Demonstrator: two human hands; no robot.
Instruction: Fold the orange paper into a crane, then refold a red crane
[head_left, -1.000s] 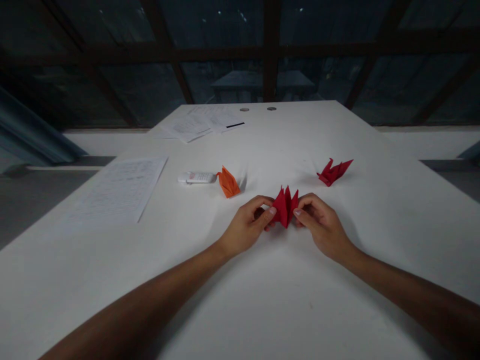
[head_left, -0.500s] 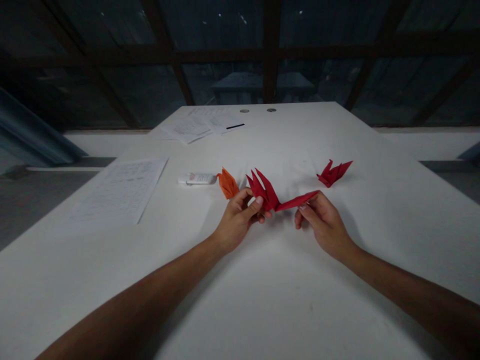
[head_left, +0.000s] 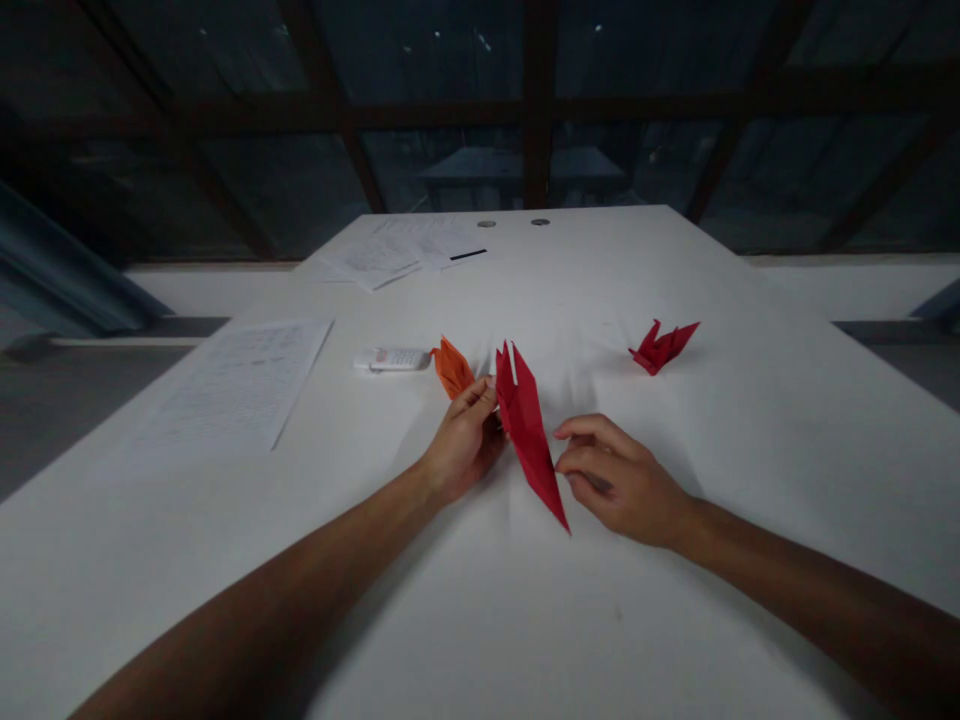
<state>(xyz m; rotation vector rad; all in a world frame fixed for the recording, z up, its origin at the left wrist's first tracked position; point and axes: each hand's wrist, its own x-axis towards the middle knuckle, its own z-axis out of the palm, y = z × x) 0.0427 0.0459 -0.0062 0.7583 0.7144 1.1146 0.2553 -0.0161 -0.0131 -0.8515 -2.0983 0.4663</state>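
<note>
A red folded paper (head_left: 531, 440) is held up above the white table, its split points at the top and one long tip slanting down to the right. My left hand (head_left: 466, 440) pinches its left side between thumb and fingers. Just right of the paper is my right hand (head_left: 619, 478), its fingers curled but apart and holding nothing; its fingertips are close to the paper's edge. Behind my left hand stands an orange folded paper bird (head_left: 452, 368), partly covered by the fingers. Another red paper bird (head_left: 663, 348) rests farther back on the right.
The white table (head_left: 480, 620) carries a white marker-like object (head_left: 391, 359) left of the orange bird. A printed sheet (head_left: 232, 385) lies at the left. More papers (head_left: 382, 255), a black strip (head_left: 469, 255) and two round discs (head_left: 487, 224) are toward the far edge.
My right hand has let go of the red paper's long end and moved slightly down. The paper has turned, so that its long tip points down toward me instead of right.
</note>
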